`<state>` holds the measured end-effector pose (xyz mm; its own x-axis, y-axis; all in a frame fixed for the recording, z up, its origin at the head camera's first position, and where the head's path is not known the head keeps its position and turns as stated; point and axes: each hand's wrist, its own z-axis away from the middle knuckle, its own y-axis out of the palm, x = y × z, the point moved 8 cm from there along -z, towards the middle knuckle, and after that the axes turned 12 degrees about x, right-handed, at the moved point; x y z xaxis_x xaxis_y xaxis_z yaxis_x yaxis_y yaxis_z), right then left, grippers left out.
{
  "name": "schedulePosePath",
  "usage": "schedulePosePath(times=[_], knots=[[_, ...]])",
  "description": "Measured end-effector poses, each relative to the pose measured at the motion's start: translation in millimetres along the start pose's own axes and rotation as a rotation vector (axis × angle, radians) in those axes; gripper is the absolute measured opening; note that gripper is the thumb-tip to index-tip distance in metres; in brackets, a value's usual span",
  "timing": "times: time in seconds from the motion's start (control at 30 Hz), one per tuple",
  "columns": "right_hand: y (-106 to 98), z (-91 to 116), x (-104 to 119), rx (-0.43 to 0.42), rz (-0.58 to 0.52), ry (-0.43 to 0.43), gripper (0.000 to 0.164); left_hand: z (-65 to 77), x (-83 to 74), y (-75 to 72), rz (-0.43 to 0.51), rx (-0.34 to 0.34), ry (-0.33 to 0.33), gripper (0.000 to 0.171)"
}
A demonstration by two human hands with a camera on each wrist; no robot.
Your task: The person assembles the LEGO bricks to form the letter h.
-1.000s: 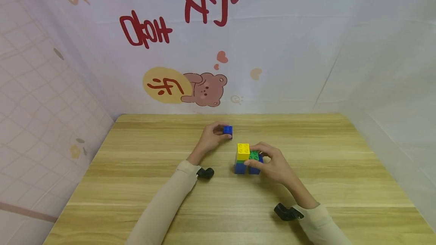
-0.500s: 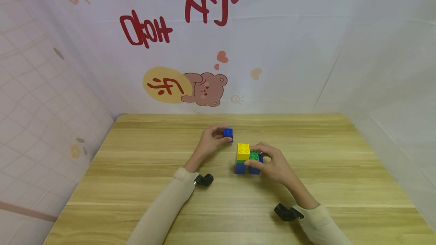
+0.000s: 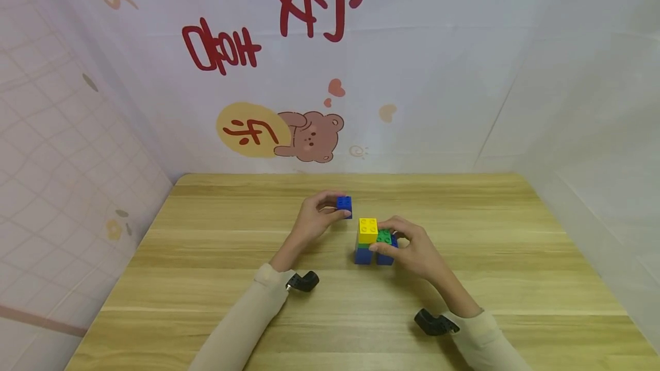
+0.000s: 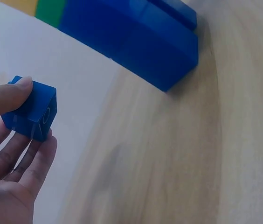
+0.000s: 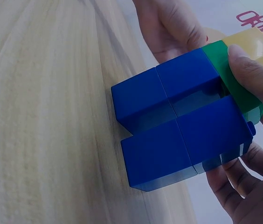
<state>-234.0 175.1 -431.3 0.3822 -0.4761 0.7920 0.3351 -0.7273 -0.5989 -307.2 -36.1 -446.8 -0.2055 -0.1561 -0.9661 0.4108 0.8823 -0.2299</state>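
Observation:
A small blue toy brick [image 3: 344,205] is pinched between the thumb and fingers of my left hand [image 3: 313,217], held above the table. In the left wrist view this blue brick [image 4: 34,105] shows its hollow underside tilted to the side. My right hand [image 3: 416,248] grips an upright brick structure near its top. Two side-by-side columns of blue bricks [image 5: 187,142] form its lower part, with a gap between them. A green brick [image 5: 229,77] bridges the columns, and a yellow brick [image 3: 368,230] sits on its left end. My right fingers partly cover the structure's far right side.
The structure stands on a wood-grain table [image 3: 206,228]. A white printed cloth [image 3: 438,85] hangs behind the table and along its sides. Black camera mounts [image 3: 304,282] stick out at both sleeve cuffs.
My left hand has drawn back slightly toward me with the blue brick, its wrist shifting left and nearer. The right hand and the structure stay in place.

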Motion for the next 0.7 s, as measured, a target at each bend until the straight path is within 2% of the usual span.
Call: schedulePosePath(times=[0.3, 0.7], knots=[[1, 0, -1, -0.001, 0.001, 0.003, 0.032, 12.4, -20.2, -2.5, 0.030, 0.010, 0.000, 0.041], [2, 1, 0, 0.000, -0.009, -0.004, 0.031, 26.1, -49.1, -2.6, 0.071, 0.025, 0.053, 0.039]])
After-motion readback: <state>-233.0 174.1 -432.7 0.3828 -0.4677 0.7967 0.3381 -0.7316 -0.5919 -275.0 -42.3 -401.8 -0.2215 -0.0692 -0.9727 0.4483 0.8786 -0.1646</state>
